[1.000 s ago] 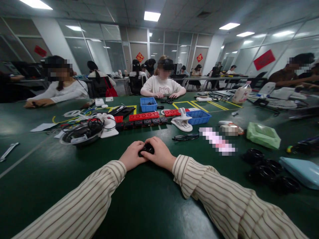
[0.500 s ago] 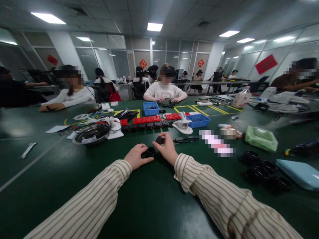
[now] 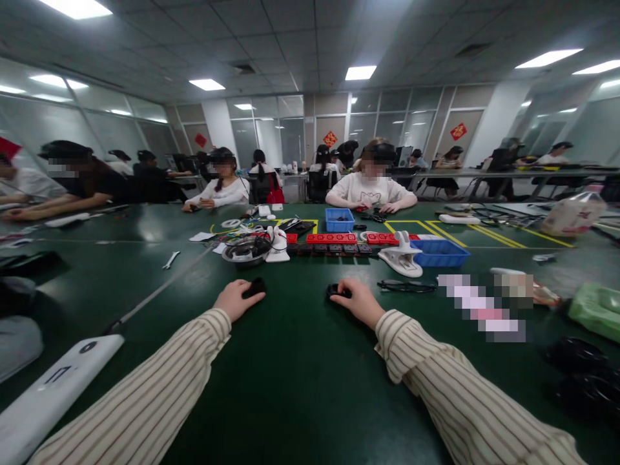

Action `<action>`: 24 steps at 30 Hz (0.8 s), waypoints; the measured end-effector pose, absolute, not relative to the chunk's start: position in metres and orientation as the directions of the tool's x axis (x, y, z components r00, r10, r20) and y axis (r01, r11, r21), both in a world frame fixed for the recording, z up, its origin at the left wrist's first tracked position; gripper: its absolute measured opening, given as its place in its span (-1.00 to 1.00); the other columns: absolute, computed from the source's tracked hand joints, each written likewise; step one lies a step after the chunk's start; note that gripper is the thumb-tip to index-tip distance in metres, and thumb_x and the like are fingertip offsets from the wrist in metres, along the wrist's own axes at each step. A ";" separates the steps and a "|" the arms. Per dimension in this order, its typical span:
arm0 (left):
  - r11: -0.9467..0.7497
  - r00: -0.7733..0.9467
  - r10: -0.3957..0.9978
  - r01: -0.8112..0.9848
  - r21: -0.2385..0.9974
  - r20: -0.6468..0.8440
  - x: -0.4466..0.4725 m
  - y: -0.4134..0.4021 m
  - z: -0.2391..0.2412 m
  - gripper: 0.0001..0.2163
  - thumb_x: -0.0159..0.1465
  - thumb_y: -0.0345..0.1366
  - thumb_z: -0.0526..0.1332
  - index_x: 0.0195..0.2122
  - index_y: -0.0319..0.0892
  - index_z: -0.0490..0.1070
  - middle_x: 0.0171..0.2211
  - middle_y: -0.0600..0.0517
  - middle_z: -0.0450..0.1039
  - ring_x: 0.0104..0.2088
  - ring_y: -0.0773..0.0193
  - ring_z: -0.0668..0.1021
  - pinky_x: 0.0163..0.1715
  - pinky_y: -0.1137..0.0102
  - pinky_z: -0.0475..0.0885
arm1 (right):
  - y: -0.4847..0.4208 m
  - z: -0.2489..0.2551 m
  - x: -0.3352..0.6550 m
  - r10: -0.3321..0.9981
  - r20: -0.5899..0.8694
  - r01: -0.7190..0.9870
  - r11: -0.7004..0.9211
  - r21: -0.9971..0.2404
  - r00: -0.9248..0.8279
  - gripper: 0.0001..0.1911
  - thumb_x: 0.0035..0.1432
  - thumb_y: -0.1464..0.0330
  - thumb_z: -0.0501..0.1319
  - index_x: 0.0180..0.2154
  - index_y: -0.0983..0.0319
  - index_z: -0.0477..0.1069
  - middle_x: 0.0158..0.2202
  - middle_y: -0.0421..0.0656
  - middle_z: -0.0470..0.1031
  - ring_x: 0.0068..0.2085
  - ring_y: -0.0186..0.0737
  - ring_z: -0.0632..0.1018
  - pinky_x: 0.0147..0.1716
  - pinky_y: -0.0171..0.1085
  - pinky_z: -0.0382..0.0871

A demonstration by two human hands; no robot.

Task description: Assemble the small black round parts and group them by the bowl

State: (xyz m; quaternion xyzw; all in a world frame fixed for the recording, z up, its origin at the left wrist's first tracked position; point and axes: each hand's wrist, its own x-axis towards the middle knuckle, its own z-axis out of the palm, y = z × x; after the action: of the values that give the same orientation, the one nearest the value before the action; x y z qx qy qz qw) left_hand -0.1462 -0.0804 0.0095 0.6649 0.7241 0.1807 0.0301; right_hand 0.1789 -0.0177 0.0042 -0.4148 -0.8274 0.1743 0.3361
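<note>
My left hand [image 3: 236,301] is closed around a small black part [image 3: 258,288], resting low over the green table [image 3: 295,361]. Well to its right, my right hand [image 3: 359,302] grips a black round piece [image 3: 332,292] between thumb and fingers. A wide gap of tabletop lies between the two hands. The fingers cover much of both pieces, so their exact kind does not show. Just beyond my right hand lies a pair of black-framed glasses [image 3: 405,285].
Behind the hands are red power sockets [image 3: 332,238], a white clip stand [image 3: 403,258], a blue bin [image 3: 440,253] and a metal bowl [image 3: 245,261] of cables. A wrench [image 3: 171,259] and white device [image 3: 62,387] lie left. Black rings [image 3: 576,355] sit right. A person [image 3: 372,187] works opposite.
My hands, close together before, have moved apart, the left one leftward and the right one rightward, each with a black piece. The camera view has turned left, bringing the white device into sight.
</note>
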 end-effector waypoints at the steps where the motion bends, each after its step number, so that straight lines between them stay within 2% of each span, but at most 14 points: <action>1: 0.168 -0.223 0.959 0.945 0.282 0.175 -0.165 -0.081 0.011 -0.41 0.07 0.17 -0.01 -0.17 -0.24 0.43 -0.11 -0.15 0.33 -0.10 -0.01 0.39 -0.09 0.22 0.28 | -0.019 0.005 0.179 0.809 0.401 0.567 0.588 -0.577 -0.431 -0.81 -0.06 0.28 0.24 -0.41 0.24 0.31 -0.40 -0.20 0.38 -0.35 -0.27 0.40 -0.34 -0.27 0.27; 4: 0.411 -0.445 0.886 0.884 0.222 0.130 -0.210 -0.083 0.016 -0.35 0.06 0.22 -0.08 -0.06 -0.21 0.36 -0.07 -0.21 0.31 -0.07 -0.11 0.37 -0.12 0.14 0.28 | -0.020 0.007 0.179 0.822 0.380 0.537 0.566 -0.626 -0.423 -0.73 -0.04 0.30 0.23 -0.25 0.23 0.32 -0.27 -0.14 0.42 -0.25 -0.23 0.44 -0.24 -0.23 0.29; 7: 0.522 -0.551 0.829 0.823 0.226 0.092 -0.232 -0.083 0.021 -0.32 0.06 0.21 -0.07 -0.01 -0.25 0.31 0.00 -0.28 0.24 -0.01 -0.18 0.31 -0.10 0.09 0.25 | -0.020 0.007 0.178 0.837 0.360 0.538 0.542 -0.645 -0.412 -0.65 -0.04 0.31 0.23 -0.16 0.23 0.30 -0.21 -0.10 0.42 -0.18 -0.20 0.45 -0.17 -0.18 0.29; 9: 0.571 -0.618 0.759 0.784 0.244 0.206 -0.231 -0.085 0.025 -0.27 0.04 0.18 0.00 0.09 -0.29 0.17 0.11 -0.32 0.07 0.08 -0.24 0.19 -0.03 0.00 0.16 | -0.020 0.006 0.178 0.845 0.351 0.546 0.530 -0.648 -0.403 -0.62 -0.04 0.31 0.23 -0.13 0.24 0.29 -0.20 -0.08 0.42 -0.16 -0.18 0.45 -0.15 -0.16 0.29; 11: 0.552 -0.601 0.662 0.795 0.250 0.449 -0.215 -0.088 0.029 -0.16 0.00 0.15 0.09 0.19 -0.31 -0.09 0.21 -0.31 -0.19 0.16 -0.26 -0.02 0.04 -0.10 -0.03 | -0.020 0.006 0.178 0.848 0.348 0.554 0.527 -0.644 -0.401 -0.60 -0.03 0.29 0.22 -0.10 0.24 0.28 -0.20 -0.07 0.41 -0.16 -0.18 0.44 -0.14 -0.15 0.29; 12: 0.471 -0.516 0.658 0.850 0.235 0.549 -0.201 -0.089 0.031 -0.15 0.02 0.11 0.11 0.21 -0.29 -0.19 0.23 -0.27 -0.27 0.19 -0.21 -0.09 0.08 -0.09 -0.12 | -0.020 0.007 0.177 0.846 0.344 0.560 0.528 -0.639 -0.406 -0.59 -0.02 0.28 0.22 -0.10 0.24 0.27 -0.20 -0.07 0.41 -0.16 -0.18 0.45 -0.14 -0.15 0.28; 14: 0.180 -0.259 0.746 0.965 0.188 0.613 -0.162 -0.089 0.032 -0.27 0.10 0.03 0.07 0.21 -0.21 -0.17 0.24 -0.17 -0.27 0.21 -0.08 -0.08 0.13 0.02 -0.15 | -0.020 0.007 0.176 0.835 0.324 0.562 0.542 -0.626 -0.445 -0.58 -0.02 0.25 0.22 -0.10 0.23 0.28 -0.22 -0.08 0.42 -0.18 -0.18 0.45 -0.15 -0.15 0.28; 16: -0.149 0.025 0.831 0.973 0.178 0.556 -0.112 -0.086 0.028 -0.34 0.15 0.02 0.03 0.20 -0.18 -0.13 0.22 -0.15 -0.15 0.19 0.01 0.01 0.13 0.11 -0.04 | -0.020 0.008 0.174 0.808 0.306 0.541 0.571 -0.618 -0.503 -0.54 -0.05 0.23 0.24 -0.09 0.22 0.28 -0.23 -0.09 0.43 -0.17 -0.17 0.44 -0.15 -0.14 0.27; 18: -0.429 0.333 0.850 0.887 0.170 0.409 -0.062 -0.080 0.022 -0.33 0.14 0.03 0.05 0.20 -0.16 -0.13 0.21 -0.12 -0.08 0.17 0.05 0.07 0.12 0.16 0.03 | -0.020 0.007 0.172 0.782 0.313 0.505 0.597 -0.623 -0.539 -0.47 -0.08 0.22 0.26 -0.04 0.22 0.24 -0.22 -0.10 0.43 -0.15 -0.16 0.43 -0.13 -0.14 0.25; 20: -0.506 0.420 0.840 0.835 0.217 0.345 -0.022 -0.072 0.017 -0.37 0.16 -0.01 0.06 0.18 -0.19 -0.07 0.17 -0.14 0.03 0.14 0.05 0.14 0.08 0.16 0.11 | -0.019 0.006 0.172 0.786 0.346 0.476 0.595 -0.648 -0.513 -0.46 -0.03 0.22 0.21 0.00 0.23 0.18 -0.19 -0.09 0.41 -0.16 -0.19 0.42 -0.13 -0.15 0.25; 22: -0.533 0.459 0.838 0.805 0.261 0.297 0.003 -0.064 0.015 -0.56 0.23 -0.15 0.02 0.11 -0.18 0.10 0.03 -0.12 0.24 0.03 0.11 0.30 0.01 0.21 0.22 | -0.018 0.005 0.173 0.812 0.379 0.452 0.568 -0.688 -0.443 -0.54 0.09 0.21 0.08 0.00 0.26 0.16 -0.20 -0.08 0.40 -0.21 -0.23 0.43 -0.16 -0.18 0.27; 24: -0.541 0.472 0.836 0.791 0.284 0.279 0.008 -0.057 0.015 -0.66 0.23 -0.21 0.03 0.02 -0.16 0.22 -0.08 -0.09 0.34 -0.07 0.13 0.38 -0.06 0.23 0.28 | -0.017 0.004 0.175 0.836 0.398 0.438 0.540 -0.719 -0.377 -0.60 0.16 0.20 -0.04 -0.03 0.29 0.18 -0.25 -0.10 0.39 -0.27 -0.26 0.43 -0.20 -0.20 0.29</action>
State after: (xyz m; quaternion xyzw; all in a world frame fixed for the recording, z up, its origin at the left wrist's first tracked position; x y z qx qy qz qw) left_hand 0.0077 -0.0567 0.0153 0.8560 0.4754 0.1950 0.0574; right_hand 0.1748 -0.0173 0.0040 -0.4040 -0.7884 0.2588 0.3851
